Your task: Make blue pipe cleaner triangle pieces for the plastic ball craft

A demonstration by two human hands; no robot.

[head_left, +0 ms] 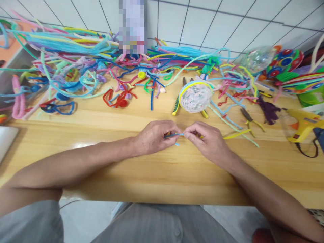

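Your left hand and right hand each pinch a thin, light blue pipe cleaner over the wooden table. At far left, a grey bin holds colourful craft stems.

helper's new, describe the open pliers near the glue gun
On the wooden table, find the yellow glue gun. Left of it, past the purple bundle, lie dark-nosed pliers with spread yellow handles, unlike the tool partly hidden by the ball.
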